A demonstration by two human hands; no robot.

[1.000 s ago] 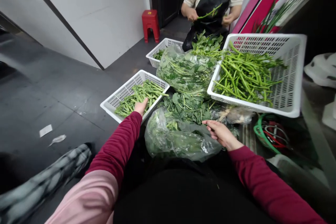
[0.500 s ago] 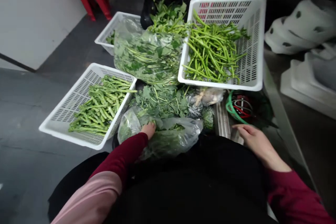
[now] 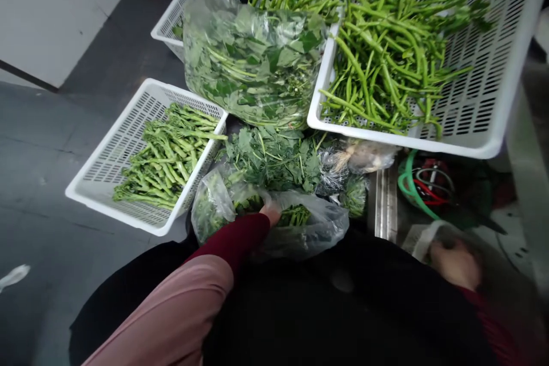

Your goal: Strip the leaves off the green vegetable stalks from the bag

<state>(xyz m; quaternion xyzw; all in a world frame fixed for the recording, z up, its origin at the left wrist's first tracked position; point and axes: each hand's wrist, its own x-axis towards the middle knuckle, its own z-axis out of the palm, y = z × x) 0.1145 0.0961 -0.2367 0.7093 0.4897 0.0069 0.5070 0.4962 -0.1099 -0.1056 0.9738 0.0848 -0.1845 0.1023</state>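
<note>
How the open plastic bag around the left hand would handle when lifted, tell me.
The bag would probably sag and change shape, since its thin film is creased and loose. The greens inside look like leafy stems, so it is likely fairly light for its bulk. With its mouth gaping around the left hand, some could spill if it tipped.
</note>
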